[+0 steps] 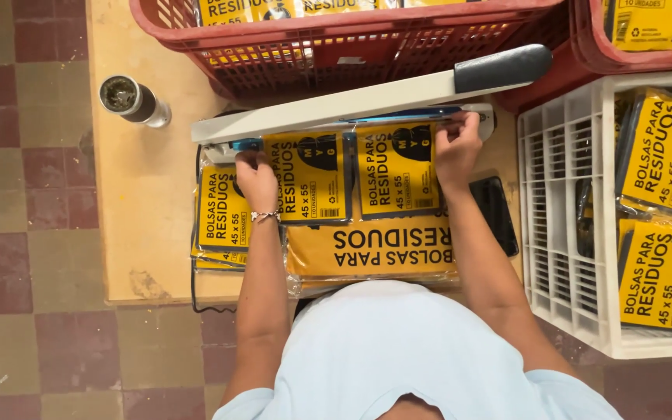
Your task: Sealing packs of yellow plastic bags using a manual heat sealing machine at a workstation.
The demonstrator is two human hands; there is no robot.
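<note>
We have two yellow packets side by side under the sealer's raised arm: the left packet [307,177] and the right packet [398,167]. Both lie flat on the wooden table [145,194], their long axes running away from us, their far ends tucked onto the sealing bar [398,117], which runs left to right and climbs slightly toward the right. So the packets sit straight ahead of us, between our two hands, and the bar crosses their top edges at right angles.

Our left hand [254,175] rests at the upper left corner of the left packet, fingers curled and pressed down on the plastic near the blue end of the bar. Our right hand [456,148] does the same at the upper right corner of the right packet, fingertips bent onto its top edge just beside the bar. Neither hand is closed round anything; both pin the packets from the outside corners.

The sealer arm [367,97], white with a dark handle [503,68], stands lifted above the bar, its handle nearer our right hand.

Nearer to us lies a large yellow bag [375,249], partly under the packets. More packets [223,222] are stacked at our left wrist, a dark phone [499,210] lies by our right forearm, a red crate [351,47] stands beyond the sealer, and a white crate [569,218] of packets stands to the right.
</note>
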